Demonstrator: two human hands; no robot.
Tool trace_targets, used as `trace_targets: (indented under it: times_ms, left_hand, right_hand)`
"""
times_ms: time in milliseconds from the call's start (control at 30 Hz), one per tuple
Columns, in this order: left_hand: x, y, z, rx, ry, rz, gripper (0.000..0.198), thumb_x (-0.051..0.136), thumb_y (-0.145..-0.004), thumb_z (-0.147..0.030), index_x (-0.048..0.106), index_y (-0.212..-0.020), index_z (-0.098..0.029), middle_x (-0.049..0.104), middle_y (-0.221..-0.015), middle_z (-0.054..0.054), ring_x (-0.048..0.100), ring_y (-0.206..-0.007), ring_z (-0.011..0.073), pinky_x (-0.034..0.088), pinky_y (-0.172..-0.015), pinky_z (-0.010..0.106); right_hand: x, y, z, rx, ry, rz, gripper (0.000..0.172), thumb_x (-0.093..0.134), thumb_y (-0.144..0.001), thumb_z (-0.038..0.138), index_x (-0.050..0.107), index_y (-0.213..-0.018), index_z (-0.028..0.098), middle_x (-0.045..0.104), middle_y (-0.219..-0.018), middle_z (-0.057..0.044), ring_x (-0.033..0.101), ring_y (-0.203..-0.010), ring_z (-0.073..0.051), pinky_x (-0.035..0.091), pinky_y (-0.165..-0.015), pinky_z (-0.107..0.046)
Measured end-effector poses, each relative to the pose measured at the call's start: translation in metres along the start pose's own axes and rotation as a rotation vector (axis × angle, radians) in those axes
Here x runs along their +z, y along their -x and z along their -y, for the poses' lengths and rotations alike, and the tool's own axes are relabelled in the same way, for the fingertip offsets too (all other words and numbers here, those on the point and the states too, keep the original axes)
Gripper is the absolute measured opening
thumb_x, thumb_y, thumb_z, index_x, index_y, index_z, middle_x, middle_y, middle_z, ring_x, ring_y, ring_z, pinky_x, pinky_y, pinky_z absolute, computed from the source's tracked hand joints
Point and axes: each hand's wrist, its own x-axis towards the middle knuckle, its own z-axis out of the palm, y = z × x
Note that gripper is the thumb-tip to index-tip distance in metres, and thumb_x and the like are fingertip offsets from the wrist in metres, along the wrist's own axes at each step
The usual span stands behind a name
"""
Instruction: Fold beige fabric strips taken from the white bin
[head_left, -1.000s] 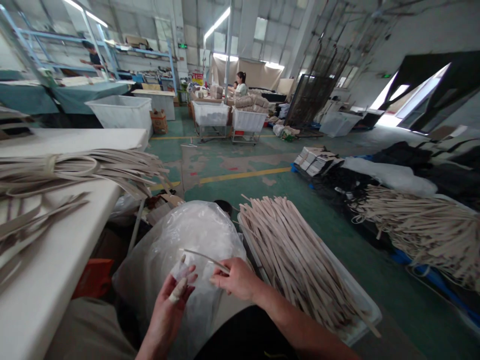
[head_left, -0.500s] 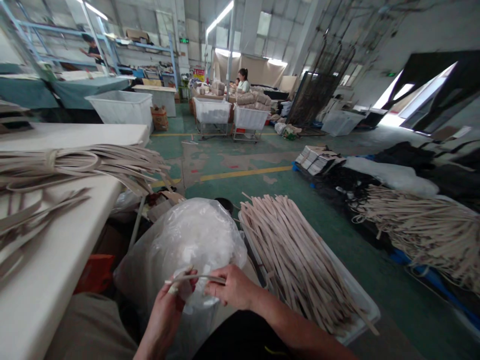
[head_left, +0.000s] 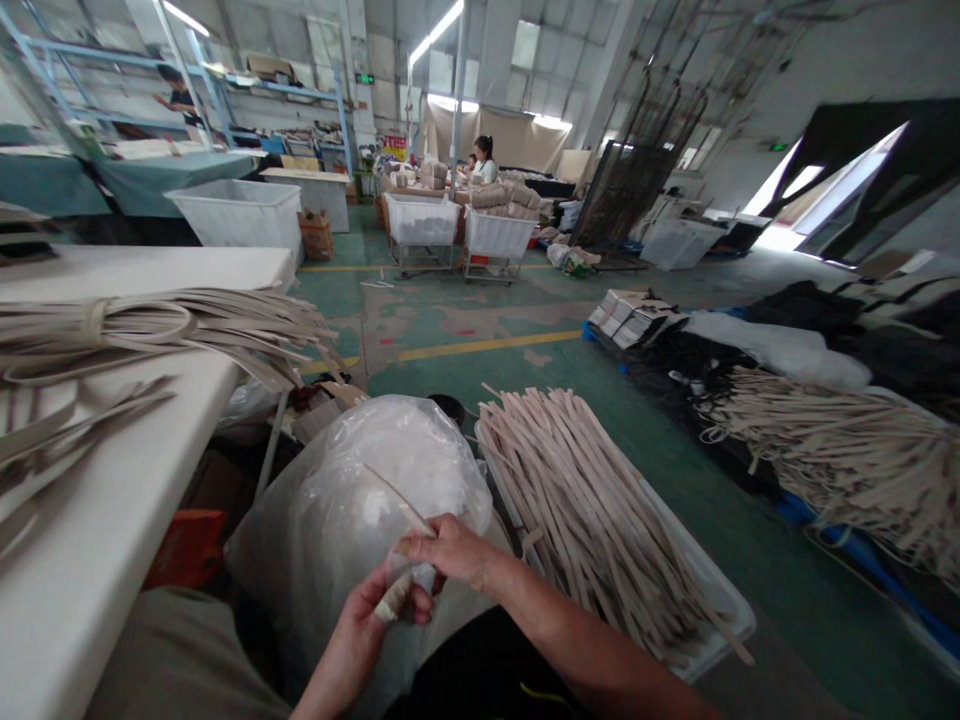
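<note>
My right hand (head_left: 450, 548) is closed on a narrow beige strip (head_left: 397, 497), one end of which sticks up and to the left. Against it, my left hand (head_left: 386, 598) is closed too, its thumb wrapped in a pale cover. Something whitish shows between the fingers of the two hands, too small to name. Under and behind both hands bulges a big clear plastic bag (head_left: 390, 435) with white contents. Just to the right, a white plastic tub (head_left: 720, 625) is heaped with long beige strips (head_left: 585, 500).
On the left, a white table (head_left: 165, 450) bears a tied bundle of strips (head_left: 225, 320). More strips (head_left: 832, 440) lie on a blue pallet at the right. Wheeled white bins (head_left: 424, 222) stand farther off, near a seated person (head_left: 485, 165). Another person (head_left: 180, 100) is at the far left.
The strip has swung from lying level between my hands to pointing up and left from my right hand. My left hand has moved right and down, up against the right one.
</note>
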Motion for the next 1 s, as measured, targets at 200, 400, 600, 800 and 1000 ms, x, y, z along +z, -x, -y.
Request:
trace_targets:
  times_ms: [200,400,600,800,1000]
  left_hand:
    - [0.000,0.001,-0.005,0.038,0.010,-0.096,0.061,0.071,-0.075,-0.053,0.062,-0.125,-0.018,0.066,-0.061,0.001,0.056,-0.059,0.0175,0.044,-0.064,0.028]
    - [-0.003,-0.008,0.014,0.063,-0.012,-0.039,0.057,0.070,-0.075,-0.054,0.063,-0.118,-0.017,0.066,-0.060,0.001,0.057,-0.059,0.0176,0.043,-0.063,0.028]
    - [-0.004,-0.009,0.014,-0.061,0.040,-0.095,0.061,0.079,-0.065,-0.054,0.063,-0.112,-0.019,0.072,-0.069,0.004,0.061,-0.061,0.0180,0.046,-0.063,0.029]
    - [0.006,-0.005,0.002,-0.159,0.037,-0.008,0.044,0.080,-0.062,-0.058,0.068,-0.070,-0.016,0.066,-0.059,0.001,0.051,-0.052,0.0117,0.038,-0.053,0.023]
    - [-0.001,-0.009,0.016,-0.223,-0.003,0.087,0.043,0.080,-0.064,-0.056,0.069,-0.075,-0.016,0.065,-0.057,0.001,0.049,-0.049,0.0110,0.036,-0.052,0.023]
  right_hand:
    - [-0.006,0.006,0.004,-0.060,0.021,-0.090,0.048,0.060,-0.077,0.058,0.073,-0.086,0.012,0.068,-0.082,-0.006,0.058,-0.062,-0.013,0.043,-0.040,-0.017]
    - [0.011,0.004,-0.004,-0.084,0.078,-0.041,0.028,0.070,-0.074,0.041,0.069,-0.080,0.014,0.060,-0.062,0.001,0.056,-0.052,-0.010,0.045,-0.046,-0.019]
    - [-0.006,-0.014,0.005,-0.160,0.069,-0.345,0.017,0.066,-0.073,0.031,0.067,-0.075,0.014,0.060,-0.065,0.002,0.053,-0.054,-0.010,0.044,-0.042,-0.016]
    - [-0.026,-0.017,0.020,-0.187,0.037,-0.402,0.023,0.063,-0.073,0.034,0.069,-0.080,0.013,0.068,-0.075,-0.002,0.057,-0.062,-0.013,0.047,-0.042,-0.017]
    - [-0.013,-0.019,0.020,-0.213,0.036,-0.379,0.018,0.065,-0.071,0.031,0.070,-0.077,0.014,0.065,-0.068,0.000,0.054,-0.056,-0.011,0.046,-0.040,-0.017]
